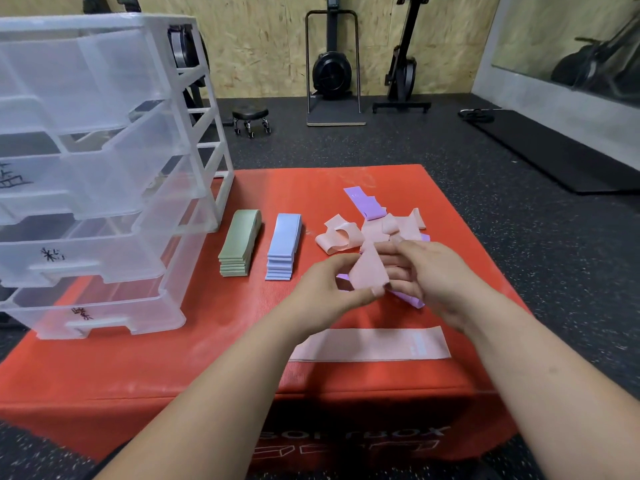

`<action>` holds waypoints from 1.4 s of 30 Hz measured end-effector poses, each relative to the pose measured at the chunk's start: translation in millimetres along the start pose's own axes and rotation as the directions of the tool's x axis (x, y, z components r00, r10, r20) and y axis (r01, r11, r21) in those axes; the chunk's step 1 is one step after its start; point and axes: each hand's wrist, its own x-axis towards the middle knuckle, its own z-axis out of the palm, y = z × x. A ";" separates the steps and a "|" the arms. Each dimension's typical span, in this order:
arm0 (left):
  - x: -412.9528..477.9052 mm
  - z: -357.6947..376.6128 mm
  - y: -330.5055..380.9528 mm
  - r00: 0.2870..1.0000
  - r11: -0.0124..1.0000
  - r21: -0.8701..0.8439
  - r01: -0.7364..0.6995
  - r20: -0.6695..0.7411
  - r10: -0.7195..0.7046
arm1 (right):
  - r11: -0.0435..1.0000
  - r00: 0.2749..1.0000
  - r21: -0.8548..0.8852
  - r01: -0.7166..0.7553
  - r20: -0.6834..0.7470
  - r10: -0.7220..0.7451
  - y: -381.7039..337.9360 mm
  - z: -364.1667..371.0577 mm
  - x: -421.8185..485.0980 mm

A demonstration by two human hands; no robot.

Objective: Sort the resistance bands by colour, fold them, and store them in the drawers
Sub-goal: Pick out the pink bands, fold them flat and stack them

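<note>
The fingers (376, 289) of the left hand (332, 289) and right hand (427, 271) were closed on a pink band (369, 268), pinching it between them above the red box (173, 368). Both forearms reached in over its near edge. Just behind lay a mixed pile (375, 230) of pink and purple bands. A flat pink band (374, 344) lay near the near edge. Left of the hands sat a blue stack (284, 247) and a green stack (239, 244). The clear drawer unit (104, 168) stood along the left edge, its drawers pulled partly out.

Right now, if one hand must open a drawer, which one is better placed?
Probably the left hand: the drawer unit stands on its side, beyond the green stack. The right hand, also gripping the pink band, would have to cross.
</note>
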 end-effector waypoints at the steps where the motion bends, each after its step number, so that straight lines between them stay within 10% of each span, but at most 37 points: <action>1: 0.4 -1.8 -2.5 1.000 1.000 0.015 -0.004 -0.005 0.004 | 1.000 1.000 0.026 -0.003 0.017 0.002 0.4 0.7 0.3; 19: -10.1 -28.7 -6.9 0.972 0.975 -0.138 0.173 -0.139 -0.192 | 0.945 0.985 -0.298 0.137 0.143 -0.098 11.1 30.5 4.9; 27: -14.4 -45.5 -12.1 0.940 0.931 -0.252 0.264 -0.148 -0.306 | 0.727 0.944 -0.643 0.239 -0.020 -0.328 22.4 26.6 19.1; 42: -17.2 -47.7 -9.0 0.972 0.991 -0.084 0.103 -0.201 -0.118 | 0.450 0.882 -0.809 0.377 0.166 -0.442 29.8 40.2 23.1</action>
